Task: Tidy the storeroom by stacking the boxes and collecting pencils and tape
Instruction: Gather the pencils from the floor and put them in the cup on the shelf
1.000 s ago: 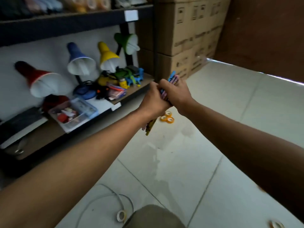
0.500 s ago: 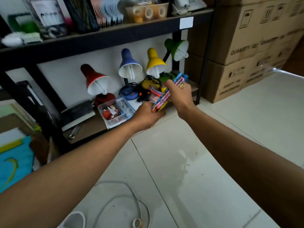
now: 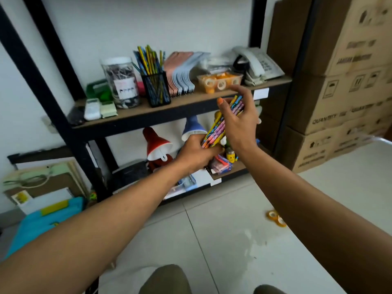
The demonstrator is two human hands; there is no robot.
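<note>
Left hand (image 3: 198, 152) grips the lower end of a bundle of colourful patterned pencils (image 3: 222, 124), held tilted before the black metal shelf (image 3: 169, 107). Right hand (image 3: 239, 119) cups the bundle's upper part, fingers loosely spread. Two small yellow tape rolls (image 3: 275, 218) lie on the tiled floor (image 3: 233, 240).

A single head-worn view is given, aimed forward and slightly downward at a black shelf unit (image 3: 148, 111) seen from close range. Both forearms are taken in from the bottom edge (the wide angle bends the uprights), with stacked cardboard boxes (image 3: 343, 85) caught at the right and tiled floor (image 3: 233, 240) below.
</note>
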